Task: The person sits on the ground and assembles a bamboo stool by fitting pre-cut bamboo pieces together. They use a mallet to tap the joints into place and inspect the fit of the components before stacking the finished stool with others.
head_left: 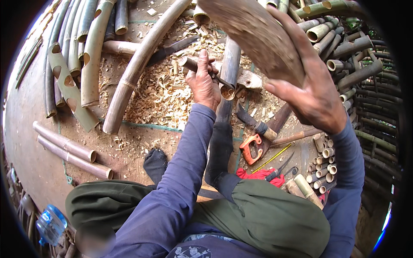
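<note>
My left hand [204,85] is closed around a gouge; its wooden handle [188,63] sticks out past my thumb. The gouge's metal shaft slants down to a round cut hole [228,93] in a greyish bamboo pole [231,64]. My right hand [312,92] is raised and grips a thick, rough brown piece of wood [258,36], blurred by motion and running out of the top of the view. Its thumb and fingers lie along opposite sides of that wood. My foot in a black sock [219,150] rests on the pole's near end.
Wood shavings [159,103] cover the ground. A curved bamboo pole [129,81] lies left of my left hand, beyond it notched bamboo [90,64]. Right of my foot lie an orange-handled saw [254,148], a hooked blade [246,117], a knife [274,173] and stacked bamboo tubes [322,167].
</note>
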Available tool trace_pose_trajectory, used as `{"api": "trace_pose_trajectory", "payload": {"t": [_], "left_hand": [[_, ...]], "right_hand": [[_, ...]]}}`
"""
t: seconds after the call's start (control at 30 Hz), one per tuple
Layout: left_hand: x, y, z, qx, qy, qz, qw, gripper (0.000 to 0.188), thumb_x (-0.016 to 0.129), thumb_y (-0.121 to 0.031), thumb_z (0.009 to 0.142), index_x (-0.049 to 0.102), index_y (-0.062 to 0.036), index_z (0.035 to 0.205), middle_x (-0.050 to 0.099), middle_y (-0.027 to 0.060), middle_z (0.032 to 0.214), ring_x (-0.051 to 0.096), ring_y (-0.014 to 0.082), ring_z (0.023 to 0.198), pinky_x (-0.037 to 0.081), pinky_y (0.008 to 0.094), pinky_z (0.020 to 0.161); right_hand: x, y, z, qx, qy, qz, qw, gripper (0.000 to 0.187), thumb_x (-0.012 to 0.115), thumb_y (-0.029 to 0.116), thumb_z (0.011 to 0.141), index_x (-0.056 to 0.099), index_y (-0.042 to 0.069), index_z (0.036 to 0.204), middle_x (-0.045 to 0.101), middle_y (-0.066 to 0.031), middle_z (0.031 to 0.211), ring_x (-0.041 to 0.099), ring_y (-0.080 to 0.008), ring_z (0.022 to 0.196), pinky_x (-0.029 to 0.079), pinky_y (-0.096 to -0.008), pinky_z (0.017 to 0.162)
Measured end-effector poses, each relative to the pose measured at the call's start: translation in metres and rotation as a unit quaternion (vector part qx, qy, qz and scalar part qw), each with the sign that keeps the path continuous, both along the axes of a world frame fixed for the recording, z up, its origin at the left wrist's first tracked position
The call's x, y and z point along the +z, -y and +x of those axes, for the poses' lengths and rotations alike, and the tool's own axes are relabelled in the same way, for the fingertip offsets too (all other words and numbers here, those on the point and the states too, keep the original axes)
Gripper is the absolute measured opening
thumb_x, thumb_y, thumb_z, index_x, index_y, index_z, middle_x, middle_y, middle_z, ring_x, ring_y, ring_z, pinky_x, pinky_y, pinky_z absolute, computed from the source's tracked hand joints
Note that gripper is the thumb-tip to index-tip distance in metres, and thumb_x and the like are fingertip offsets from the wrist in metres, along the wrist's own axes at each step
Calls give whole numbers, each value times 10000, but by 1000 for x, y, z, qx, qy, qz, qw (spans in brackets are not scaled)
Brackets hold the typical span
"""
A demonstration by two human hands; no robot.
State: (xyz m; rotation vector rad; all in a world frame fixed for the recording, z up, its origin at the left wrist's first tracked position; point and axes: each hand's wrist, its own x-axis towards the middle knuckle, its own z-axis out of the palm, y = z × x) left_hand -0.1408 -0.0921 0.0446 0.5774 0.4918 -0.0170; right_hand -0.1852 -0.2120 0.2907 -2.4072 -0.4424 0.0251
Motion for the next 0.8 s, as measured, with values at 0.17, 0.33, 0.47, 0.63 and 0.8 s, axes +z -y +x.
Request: {"api": "trace_pose_trajectory", "payload": {"t": [0.17,0.33,0.47,0.63,0.8], "left_hand": [[-6,22,-21,-34,115,-5,993,298,769,-249,988,641,-53,1171,694,56,1069,655,153,901,554,315,808],[-43,17,-32,-84,120,-145,979,407,734,-100,991,579,-34,1362,677,51,1257,664,148,1116,572,332,965],[6,17,-40,-150,153,-81,973,286,714,-48,972,652,-7,1248,715,59,1175,696,186,1062,575,346,936],[-21,10,-41,-252,210,178,928,259,621,-98,1021,585,-43,1272,660,51,1251,646,165,1118,554,343,969],[15,-14,-55,-115,149,138,972,152,702,-159,981,701,-11,1016,650,11,836,561,83,743,463,255,679]], "right_hand": [[-27,-2,16,73,24,-161,984,951,809,111,819,354,235,1645,629,-190,1256,689,-333,1112,563,-427,968],[-12,-33,27,130,81,-280,948,850,781,213,841,425,289,1609,632,-193,1000,713,-364,805,602,-481,731],[-7,-23,5,69,55,-229,970,975,816,233,824,322,358,1655,597,-155,1001,694,-356,802,593,-464,735],[-10,-14,9,101,5,-323,941,965,783,228,838,295,312,1666,626,-226,1047,721,-393,839,604,-508,781],[1,-9,-7,19,-35,-88,995,982,788,67,802,333,230,1658,600,-200,1396,658,-353,1218,532,-433,1066]]}}
